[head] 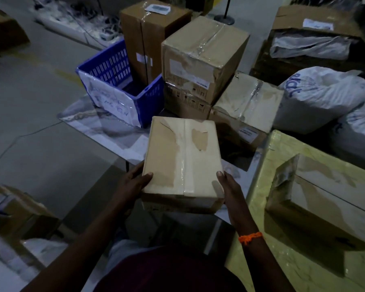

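Observation:
A flat taped cardboard box (pixel 182 157) is held in the air in front of me, above the floor. My left hand (pixel 133 182) grips its near left corner, thumb on the top face. At the near right corner my right hand (pixel 230 186) grips the box the same way; an orange thread band sits on that wrist. The box's top has torn paper patches and a strip of clear tape down the middle.
A blue plastic crate (pixel 122 87) with a handwritten paper label stands ahead on the left. Stacked taped cartons (pixel 202 60) sit behind the held box. White sacks (pixel 320 98) lie right. A yellow-wrapped surface (pixel 282 207) on the right carries another carton (pixel 325 203).

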The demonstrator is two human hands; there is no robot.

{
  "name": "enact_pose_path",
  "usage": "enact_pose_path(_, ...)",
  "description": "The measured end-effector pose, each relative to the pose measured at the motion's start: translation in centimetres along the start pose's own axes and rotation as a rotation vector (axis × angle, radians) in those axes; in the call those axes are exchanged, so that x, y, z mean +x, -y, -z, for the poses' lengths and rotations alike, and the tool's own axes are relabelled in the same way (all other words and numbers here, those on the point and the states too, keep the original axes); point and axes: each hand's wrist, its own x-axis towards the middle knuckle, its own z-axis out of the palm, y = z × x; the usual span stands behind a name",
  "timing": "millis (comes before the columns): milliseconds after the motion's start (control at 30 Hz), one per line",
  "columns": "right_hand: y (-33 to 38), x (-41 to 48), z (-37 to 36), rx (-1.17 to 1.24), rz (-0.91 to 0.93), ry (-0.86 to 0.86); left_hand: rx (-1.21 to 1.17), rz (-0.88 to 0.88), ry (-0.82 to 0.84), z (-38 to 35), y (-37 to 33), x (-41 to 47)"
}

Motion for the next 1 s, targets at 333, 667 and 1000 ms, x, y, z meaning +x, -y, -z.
enact_pose_path(333, -0.9, 0.4, -0.4, -0.067, -0.065, -0.045, 0.03, 0.029, -0.049, 0.1, 1.8, 1.8)
enact_pose_path(667, 3.0, 6.8, -1.4, -0.164, 0.028, -0.115, 0.335, -0.085, -0.07, -2.2, -4.5, 4.8)
enact_pose_path(1000, 4.8, 7.3, -2.8, -0.086, 0.119, -0.197, 0.113, -0.079, -0.113, -3.3, -6.6, 5.1)
